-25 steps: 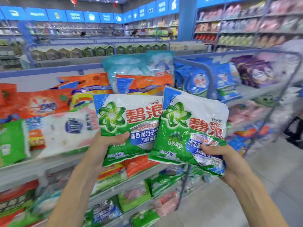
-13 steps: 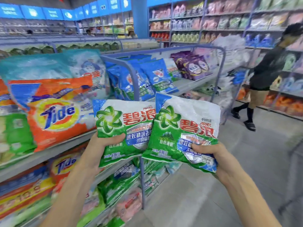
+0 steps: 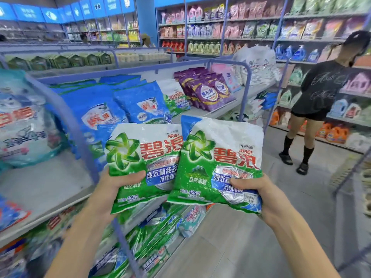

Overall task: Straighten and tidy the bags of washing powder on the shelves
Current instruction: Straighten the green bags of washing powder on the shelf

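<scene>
Green-and-white Ariel bags: two, left bag [image 3: 140, 163] in left hand [image 3: 112, 189], right bag [image 3: 218, 163] in right hand [image 3: 267, 197]

We hold two green-and-white Ariel bags side by side over the aisle: our left grip [image 3: 112, 189] clasps the left bag [image 3: 144, 157] at its lower corner, and our right grip [image 3: 268, 198] clasps the right bag [image 3: 218, 163], which overlaps the other's edge. Blue bags [image 3: 140, 101] and purple bags [image 3: 208, 91] lie on the shelf [image 3: 202, 111] behind.
</scene>
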